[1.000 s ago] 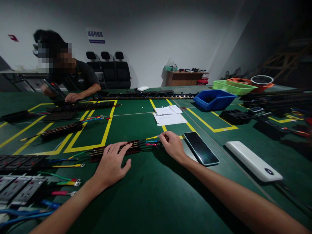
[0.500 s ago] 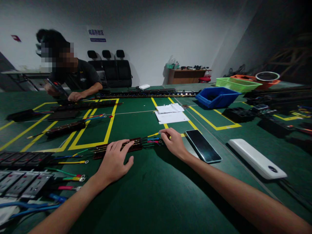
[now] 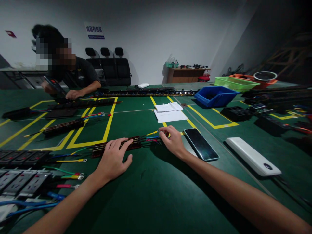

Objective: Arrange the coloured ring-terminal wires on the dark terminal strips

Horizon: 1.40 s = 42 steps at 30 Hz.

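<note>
A dark brown strip with brass-coloured rails lies across the green table in front of me. My left hand rests over the strip's middle, its fingers spread and the thumb apart, covering part of it. Yellow, blue and red wires stick out from the strip's right end. At the tip of the yellow wire, my right hand has its thumb and index finger pinched together; the wire's end is mostly hidden by the fingertips. The blue wire and the red one end just below that hand, beside its palm.
A phone and a white power bank lie right of my hands. Socket strips with ring-terminal wires fill the near left. Farther off are white papers, a blue bin and a co-worker holding a tool.
The view has shifted slightly, so everything sits a little further left and up. Both hands keep nearly the same pose at the strip and the yellow wire.
</note>
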Available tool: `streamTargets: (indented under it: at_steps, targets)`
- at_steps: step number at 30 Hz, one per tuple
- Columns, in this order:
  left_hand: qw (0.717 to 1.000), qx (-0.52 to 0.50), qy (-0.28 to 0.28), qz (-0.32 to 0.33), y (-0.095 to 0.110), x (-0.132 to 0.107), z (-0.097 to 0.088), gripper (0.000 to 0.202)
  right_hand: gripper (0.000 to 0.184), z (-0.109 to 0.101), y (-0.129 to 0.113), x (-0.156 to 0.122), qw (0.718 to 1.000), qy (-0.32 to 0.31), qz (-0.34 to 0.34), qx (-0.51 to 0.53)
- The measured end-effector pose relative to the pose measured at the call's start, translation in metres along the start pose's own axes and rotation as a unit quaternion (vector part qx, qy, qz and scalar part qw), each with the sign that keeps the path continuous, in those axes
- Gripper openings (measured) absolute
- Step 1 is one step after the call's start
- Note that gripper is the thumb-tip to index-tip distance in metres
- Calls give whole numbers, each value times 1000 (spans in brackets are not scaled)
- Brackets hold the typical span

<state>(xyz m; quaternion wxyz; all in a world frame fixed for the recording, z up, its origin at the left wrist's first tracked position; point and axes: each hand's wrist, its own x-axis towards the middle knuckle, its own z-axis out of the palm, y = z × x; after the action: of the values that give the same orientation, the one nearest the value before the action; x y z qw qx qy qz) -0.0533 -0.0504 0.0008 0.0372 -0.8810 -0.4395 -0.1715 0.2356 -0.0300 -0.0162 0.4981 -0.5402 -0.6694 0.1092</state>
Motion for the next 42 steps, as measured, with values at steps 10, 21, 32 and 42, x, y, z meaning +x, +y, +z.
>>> streamTargets:
  at_steps: [10,21,32,42]
  targets:
    - [1000,-2,4,9,-1,1,0,53,29,1,4,-1,998,-17,-42,35]
    - [1000,-10,5,-3,1,1,0,53,25,0,5,1,1000,-20,-22,7]
    - [1000,-13,1,-5,1,1,-2,53,28,-3,-2,-3,996,-13,-60,61]
    - [1000,-17,-2,-10,1,1,-1,53,27,1,5,0,999,-12,19,-30]
